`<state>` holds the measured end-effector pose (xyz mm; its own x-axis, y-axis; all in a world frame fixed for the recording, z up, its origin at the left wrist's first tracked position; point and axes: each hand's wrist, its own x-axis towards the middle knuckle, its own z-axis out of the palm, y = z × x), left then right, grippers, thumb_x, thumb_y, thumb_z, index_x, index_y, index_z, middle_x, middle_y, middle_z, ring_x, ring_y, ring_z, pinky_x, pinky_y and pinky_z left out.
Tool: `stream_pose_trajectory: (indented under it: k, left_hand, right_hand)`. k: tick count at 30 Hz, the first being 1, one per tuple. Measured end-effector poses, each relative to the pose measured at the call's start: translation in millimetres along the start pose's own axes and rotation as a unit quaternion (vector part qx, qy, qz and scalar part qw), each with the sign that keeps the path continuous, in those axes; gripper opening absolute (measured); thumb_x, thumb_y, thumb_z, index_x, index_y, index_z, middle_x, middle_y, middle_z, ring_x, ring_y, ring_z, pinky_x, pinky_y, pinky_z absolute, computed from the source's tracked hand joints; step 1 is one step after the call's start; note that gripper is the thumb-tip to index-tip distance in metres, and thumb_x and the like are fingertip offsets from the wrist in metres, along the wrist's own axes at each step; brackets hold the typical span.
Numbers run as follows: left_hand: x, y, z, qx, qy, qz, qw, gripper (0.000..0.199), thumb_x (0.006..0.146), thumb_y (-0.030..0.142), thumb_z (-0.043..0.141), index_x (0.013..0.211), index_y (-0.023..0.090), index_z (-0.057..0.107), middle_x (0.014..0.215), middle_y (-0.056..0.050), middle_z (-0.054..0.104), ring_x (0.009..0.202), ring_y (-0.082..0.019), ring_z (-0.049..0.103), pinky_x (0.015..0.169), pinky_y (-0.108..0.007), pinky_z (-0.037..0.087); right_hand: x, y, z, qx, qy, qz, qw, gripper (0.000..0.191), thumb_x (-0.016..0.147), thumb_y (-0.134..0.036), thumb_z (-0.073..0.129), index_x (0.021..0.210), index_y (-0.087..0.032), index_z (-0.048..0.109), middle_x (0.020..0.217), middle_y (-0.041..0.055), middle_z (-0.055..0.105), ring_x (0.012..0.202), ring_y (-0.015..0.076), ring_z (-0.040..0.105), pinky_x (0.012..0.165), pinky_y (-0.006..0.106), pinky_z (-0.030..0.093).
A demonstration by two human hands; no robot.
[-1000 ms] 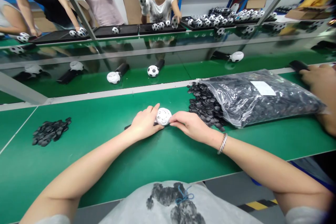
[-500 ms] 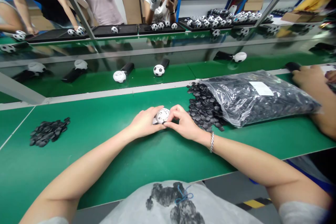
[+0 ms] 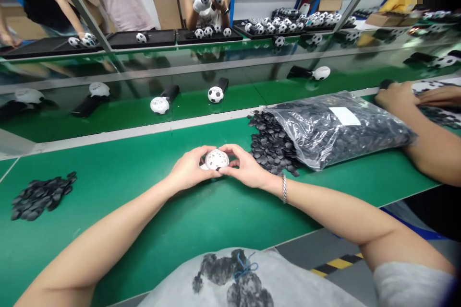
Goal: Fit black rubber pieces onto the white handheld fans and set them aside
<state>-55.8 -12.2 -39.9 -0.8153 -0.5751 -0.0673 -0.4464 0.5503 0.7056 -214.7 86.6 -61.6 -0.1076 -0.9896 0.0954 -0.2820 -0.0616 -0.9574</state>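
Note:
Between my two hands, low over the green worktop, is a white ball-shaped piece (image 3: 217,159) with small openings in its surface. My left hand (image 3: 190,169) grips it from the left, thumb in front and fingers behind. On the other side my right hand (image 3: 245,167) holds its edge, the thumb near a dark patch at the ball's lower front. Whether that patch is a loose black piece I cannot tell. Just right of my right hand lies a heap of small black pieces (image 3: 272,144), spilling from a clear plastic bag (image 3: 345,129) with a white label.
A smaller pile of black pieces (image 3: 45,195) lies at the left. Beyond the worktop's pale rail (image 3: 180,127), a green conveyor (image 3: 252,100) carries several football-topped items with black handles. A co-worker's arm (image 3: 428,139) reaches in at the right. People stand behind black trays opposite.
The view has shifted slightly right. My right fingers have spread from a pinch at the ball's front to a hold around its right side. My left hand keeps its grip.

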Motion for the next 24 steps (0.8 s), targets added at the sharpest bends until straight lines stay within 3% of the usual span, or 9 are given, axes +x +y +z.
stream_pose_trajectory:
  k: [6, 15, 19, 21, 24]
  left_hand:
    - [0, 1, 0.6, -0.007, 0.001, -0.006, 1.000, 0.063, 0.060, 0.046, 0.068, 0.116, 0.027, 0.048, 0.110, -0.001, 0.058, 0.085, -0.019, 0.057, 0.070, -0.028, 0.046]
    - [-1, 4, -1.2, 0.030, 0.006, 0.004, 1.000, 0.058, 0.065, 0.044, 0.063, 0.119, 0.028, 0.047, 0.115, 0.000, 0.056, 0.096, -0.022, 0.055, 0.075, -0.029, 0.046]
    - [-2, 5, -0.9, 0.043, 0.001, -0.012, 0.999, 0.061, 0.064, 0.046, 0.063, 0.119, 0.026, 0.047, 0.115, -0.002, 0.056, 0.094, -0.023, 0.056, 0.075, -0.030, 0.047]
    - [-3, 5, -0.7, 0.036, 0.000, -0.024, 0.999, 0.065, 0.062, 0.047, 0.064, 0.121, 0.025, 0.046, 0.116, -0.003, 0.056, 0.093, -0.022, 0.057, 0.076, -0.030, 0.047]
    - [-2, 5, -2.2, 0.041, 0.000, -0.028, 0.999, 0.069, 0.060, 0.048, 0.065, 0.122, 0.026, 0.046, 0.118, -0.004, 0.055, 0.094, -0.023, 0.056, 0.077, -0.031, 0.047]
  right_hand:
    - [4, 7, -5, 0.025, -0.025, 0.005, 0.999, 0.054, 0.063, -0.021, 0.069, 0.111, -0.021, 0.043, 0.118, 0.0073, 0.043, 0.111, 0.0190, 0.044, 0.075, 0.028, 0.051]
    - [-1, -5, -1, -0.045, -0.020, -0.021, 0.999, 0.044, 0.070, -0.023, 0.062, 0.110, -0.021, 0.046, 0.109, 0.0070, 0.045, 0.103, 0.0179, 0.047, 0.068, 0.027, 0.052]
    - [7, -2, -26, -0.134, -0.022, -0.029, 0.990, 0.032, 0.072, -0.027, 0.063, 0.101, -0.018, 0.053, 0.101, 0.0055, 0.053, 0.091, 0.0145, 0.053, 0.073, 0.027, 0.049]
    - [13, 0, -50, -0.271, 0.000, -0.021, 0.962, 0.018, 0.076, -0.029, 0.059, 0.090, -0.017, 0.059, 0.092, 0.0046, 0.056, 0.082, 0.0136, 0.054, 0.076, 0.028, 0.046]
    - [18, 6, -82, -0.483, 0.035, 0.055, 0.873, 0.015, 0.077, -0.031, 0.057, 0.080, -0.017, 0.062, 0.082, 0.0063, 0.057, 0.078, 0.0174, 0.054, 0.068, 0.028, 0.043]
